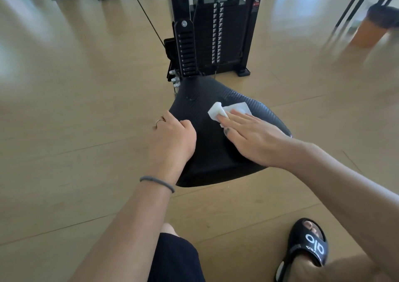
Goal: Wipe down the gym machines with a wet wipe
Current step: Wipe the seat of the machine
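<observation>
My left hand (172, 139) curls over the left edge of the black, ribbed, padded machine seat (207, 152), fingers hooked round the rim, I judge to keep the pad from swivelling while I rub it. A grey band circles that wrist. To its right, my right hand (252, 139) lies flat with straight fingers, pressing the white wet wipe (224, 109) onto the seat's upper surface near its far right edge; a flat palm spreads pressure across the cloth. The wipe is partly folded, one corner lifted. Behind the seat stands the black weight stack (216, 35) on the tan wooden floor (86, 109). My black slide sandal (306, 247) rests at the lower right.
</observation>
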Demonstrator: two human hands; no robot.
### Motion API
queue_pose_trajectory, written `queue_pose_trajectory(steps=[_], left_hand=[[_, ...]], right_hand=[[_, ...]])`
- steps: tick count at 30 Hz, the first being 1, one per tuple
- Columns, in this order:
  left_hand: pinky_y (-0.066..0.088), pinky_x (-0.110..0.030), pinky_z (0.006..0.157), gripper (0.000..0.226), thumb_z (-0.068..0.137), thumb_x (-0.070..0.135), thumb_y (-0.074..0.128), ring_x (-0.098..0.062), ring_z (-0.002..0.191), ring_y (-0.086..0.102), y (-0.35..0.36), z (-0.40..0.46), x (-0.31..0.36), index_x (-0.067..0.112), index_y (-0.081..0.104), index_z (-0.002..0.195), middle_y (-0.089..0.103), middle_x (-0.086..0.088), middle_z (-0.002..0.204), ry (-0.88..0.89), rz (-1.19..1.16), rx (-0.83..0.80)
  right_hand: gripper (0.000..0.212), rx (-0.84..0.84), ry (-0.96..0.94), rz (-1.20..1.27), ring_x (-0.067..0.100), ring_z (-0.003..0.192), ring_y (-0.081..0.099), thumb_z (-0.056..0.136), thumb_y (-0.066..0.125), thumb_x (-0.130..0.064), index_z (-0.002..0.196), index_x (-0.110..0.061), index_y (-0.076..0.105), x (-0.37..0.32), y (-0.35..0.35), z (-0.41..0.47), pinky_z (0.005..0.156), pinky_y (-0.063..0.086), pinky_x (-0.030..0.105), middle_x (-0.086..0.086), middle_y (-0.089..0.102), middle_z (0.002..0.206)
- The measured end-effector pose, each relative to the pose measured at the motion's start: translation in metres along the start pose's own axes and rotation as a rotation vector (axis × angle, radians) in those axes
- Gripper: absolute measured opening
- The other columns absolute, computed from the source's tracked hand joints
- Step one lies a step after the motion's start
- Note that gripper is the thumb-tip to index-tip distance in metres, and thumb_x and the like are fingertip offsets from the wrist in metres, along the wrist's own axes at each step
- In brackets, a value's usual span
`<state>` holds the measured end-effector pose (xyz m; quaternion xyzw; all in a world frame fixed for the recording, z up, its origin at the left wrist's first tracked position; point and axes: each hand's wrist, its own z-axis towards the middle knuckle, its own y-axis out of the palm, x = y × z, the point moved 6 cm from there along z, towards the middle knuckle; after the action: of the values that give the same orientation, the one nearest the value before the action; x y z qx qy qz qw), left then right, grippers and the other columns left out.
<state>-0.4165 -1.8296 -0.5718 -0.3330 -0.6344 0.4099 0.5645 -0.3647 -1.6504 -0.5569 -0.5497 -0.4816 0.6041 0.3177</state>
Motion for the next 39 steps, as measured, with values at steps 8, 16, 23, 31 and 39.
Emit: queue_pose_trajectory(steps=[8,16,23,31,39], left_hand=[[0.031,-0.038,0.079,0.033,0.101,0.022,0.029,-0.037,0.116,0.049,0.000,-0.002,-0.001,0.004,0.045,0.123,0.054,-0.019,0.127,0.049,0.030,0.034],[0.031,-0.039,0.078,0.033,0.100,0.020,0.032,-0.040,0.111,0.052,0.004,0.001,0.001,0.001,0.045,0.124,0.055,-0.022,0.124,0.029,0.062,0.058],[0.038,-0.042,0.087,0.032,0.101,0.022,0.034,-0.039,0.116,0.050,0.000,-0.002,0.001,0.004,0.047,0.124,0.054,-0.020,0.127,-0.016,0.011,0.057],[0.040,-0.038,0.082,0.034,0.098,0.029,0.035,-0.029,0.103,0.051,-0.004,-0.002,-0.001,0.016,0.052,0.125,0.055,-0.008,0.123,-0.074,-0.035,0.055],[0.045,-0.043,0.091,0.044,0.098,0.031,0.035,-0.033,0.111,0.054,-0.009,-0.008,0.004,0.020,0.049,0.138,0.055,-0.008,0.130,-0.121,-0.025,0.037]], right_hand=[[0.050,-0.096,0.162,-0.058,0.027,0.147,0.028,0.110,0.021,-0.032,0.153,-0.013,0.036,0.011,0.001,0.056,0.120,0.023,0.042,0.009,0.035,0.159],[0.046,0.004,-0.049,-0.046,0.006,0.127,0.034,0.108,0.023,-0.030,0.150,-0.018,0.038,-0.023,0.005,-0.008,0.117,0.025,0.030,-0.014,0.046,0.139],[0.050,-0.140,-0.171,-0.075,0.008,0.141,0.027,0.110,0.021,-0.032,0.159,-0.023,0.027,-0.024,0.000,0.051,0.118,0.018,0.028,-0.011,0.035,0.157],[0.052,-0.200,-0.090,-0.075,0.024,0.150,0.026,0.109,0.015,-0.031,0.159,-0.019,0.026,0.023,-0.006,0.149,0.117,0.026,0.046,0.006,0.029,0.163],[0.041,-0.267,-0.165,0.068,0.024,0.133,0.038,0.112,0.021,-0.022,0.145,-0.008,0.043,0.059,-0.025,0.059,0.109,0.024,0.026,0.005,0.046,0.140]])
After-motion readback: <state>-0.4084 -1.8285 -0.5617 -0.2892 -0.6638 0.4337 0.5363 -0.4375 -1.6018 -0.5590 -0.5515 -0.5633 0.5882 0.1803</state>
